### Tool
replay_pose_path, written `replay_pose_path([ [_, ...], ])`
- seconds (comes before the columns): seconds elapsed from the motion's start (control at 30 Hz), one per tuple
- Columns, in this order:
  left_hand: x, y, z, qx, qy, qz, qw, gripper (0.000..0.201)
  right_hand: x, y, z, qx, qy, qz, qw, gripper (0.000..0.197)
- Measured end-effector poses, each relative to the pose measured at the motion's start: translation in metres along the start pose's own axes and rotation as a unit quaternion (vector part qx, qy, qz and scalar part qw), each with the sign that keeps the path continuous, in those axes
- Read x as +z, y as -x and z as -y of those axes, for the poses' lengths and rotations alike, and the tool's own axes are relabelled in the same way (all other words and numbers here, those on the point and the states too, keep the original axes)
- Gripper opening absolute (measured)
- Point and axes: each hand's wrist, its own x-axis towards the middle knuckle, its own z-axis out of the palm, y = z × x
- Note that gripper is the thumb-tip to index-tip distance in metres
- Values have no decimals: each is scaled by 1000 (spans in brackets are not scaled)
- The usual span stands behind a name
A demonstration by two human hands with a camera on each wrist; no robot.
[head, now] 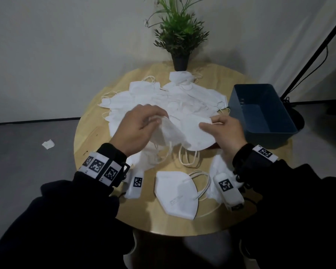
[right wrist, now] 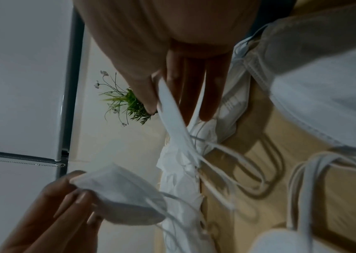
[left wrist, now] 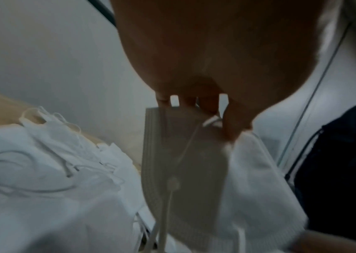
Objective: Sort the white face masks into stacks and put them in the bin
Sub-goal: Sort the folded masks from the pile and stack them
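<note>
A heap of white face masks (head: 163, 98) covers the middle of the round wooden table (head: 97, 136). Above its near side my left hand (head: 159, 119) pinches the top edge of one folded mask (left wrist: 183, 154), which hangs down. My right hand (head: 208, 123) pinches the edge of a second mask (head: 196, 134) between thumb and fingers (right wrist: 172, 89). The two held masks touch in the head view. One folded mask (head: 175, 193) lies alone near the front edge, and another (head: 216, 169) is partly hidden under my right wrist. The blue bin (head: 272, 139) stands at the right, with no mask showing inside.
A potted green plant (head: 179, 35) stands at the table's far edge behind the heap. A scrap of white paper (head: 48, 144) lies on the grey floor to the left. A black stand pole (head: 314, 51) leans behind the bin.
</note>
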Motion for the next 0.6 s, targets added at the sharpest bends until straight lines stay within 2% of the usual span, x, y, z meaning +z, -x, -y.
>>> replay_pose_path([
  [0.1,15,3,-4,36,-9,93,995,21,6,10,3,-54,-16,74,996,14],
  [0.17,27,4,-6,40,2,106,994,19,12,18,6,-92,-32,115,989,11],
  [0.23,36,6,-7,37,-4,74,997,14,17,23,8,-116,-40,145,982,10],
  [0.4,37,0,-8,35,-35,-49,998,10,21,29,11,-117,-43,170,977,17],
  [0.5,36,0,-10,6,10,-43,999,10,20,28,7,-178,13,205,962,40],
  [0.53,36,2,-13,-22,39,-38,998,9,20,27,5,-191,38,202,960,47],
  [0.6,35,4,-19,-90,123,-31,988,6,20,26,1,-213,67,173,959,48],
])
